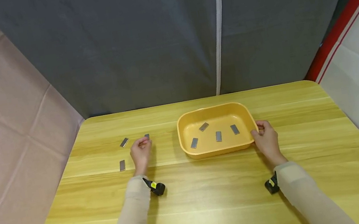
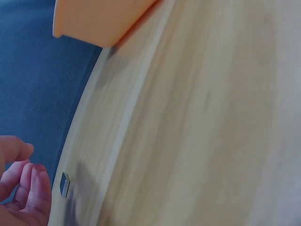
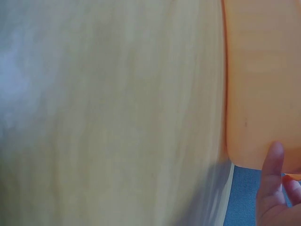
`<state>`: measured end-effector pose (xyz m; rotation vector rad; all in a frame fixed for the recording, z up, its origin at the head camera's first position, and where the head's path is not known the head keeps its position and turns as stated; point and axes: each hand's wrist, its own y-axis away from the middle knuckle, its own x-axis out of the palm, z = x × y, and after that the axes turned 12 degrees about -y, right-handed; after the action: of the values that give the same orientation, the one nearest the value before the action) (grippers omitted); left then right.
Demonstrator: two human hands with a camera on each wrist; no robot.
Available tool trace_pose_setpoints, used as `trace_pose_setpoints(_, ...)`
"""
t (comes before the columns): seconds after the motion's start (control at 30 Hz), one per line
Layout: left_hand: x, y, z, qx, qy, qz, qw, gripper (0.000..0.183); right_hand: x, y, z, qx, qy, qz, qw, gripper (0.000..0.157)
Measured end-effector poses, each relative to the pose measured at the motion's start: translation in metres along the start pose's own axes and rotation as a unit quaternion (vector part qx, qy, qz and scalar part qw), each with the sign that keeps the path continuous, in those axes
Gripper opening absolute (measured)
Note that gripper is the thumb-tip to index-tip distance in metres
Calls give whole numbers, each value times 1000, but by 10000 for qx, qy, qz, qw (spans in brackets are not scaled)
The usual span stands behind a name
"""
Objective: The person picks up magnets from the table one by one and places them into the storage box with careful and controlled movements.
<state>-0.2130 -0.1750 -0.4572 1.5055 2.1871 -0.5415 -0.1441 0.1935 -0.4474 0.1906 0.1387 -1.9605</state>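
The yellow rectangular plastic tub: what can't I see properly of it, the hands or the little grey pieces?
- Left wrist view: the yellow rectangular plastic tub is cut off by the top edge; its wall hides the inside.
- Right wrist view: the right grip is cut off by the picture's edges.
- Head view: one small flat grey rectangular piece is partly hidden by the left grip; any markings are too small to tell.

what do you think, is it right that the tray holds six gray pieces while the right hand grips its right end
Not quite: the tray holds four gray pieces, not six, as the head view shows. The right hand does grip its right end.
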Motion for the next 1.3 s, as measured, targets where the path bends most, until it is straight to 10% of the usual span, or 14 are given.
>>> trace_pose_setpoints(1.3, 1, -19, 9, -298, -754, 274, 9963, 25, 0, 0, -1, -51, 128, -62, 9999, 35)
